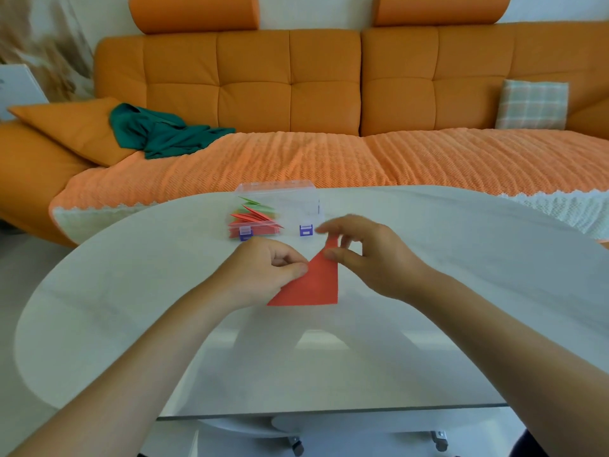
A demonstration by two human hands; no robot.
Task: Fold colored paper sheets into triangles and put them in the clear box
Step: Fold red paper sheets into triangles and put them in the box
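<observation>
Just in front of the clear box [280,211] on the table [428,291], the left hand [263,268] pinches a red paper triangle [311,285] while the right hand [365,255] nips its tip, where uneven pressure could skew the crease.

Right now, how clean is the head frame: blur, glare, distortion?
Head view: fisheye bends the table rim and the sofa; right hand fingers blurred, left hand and red paper sharper; clear box washes into the white top; light soft, faint reflections, no hard glare.
</observation>
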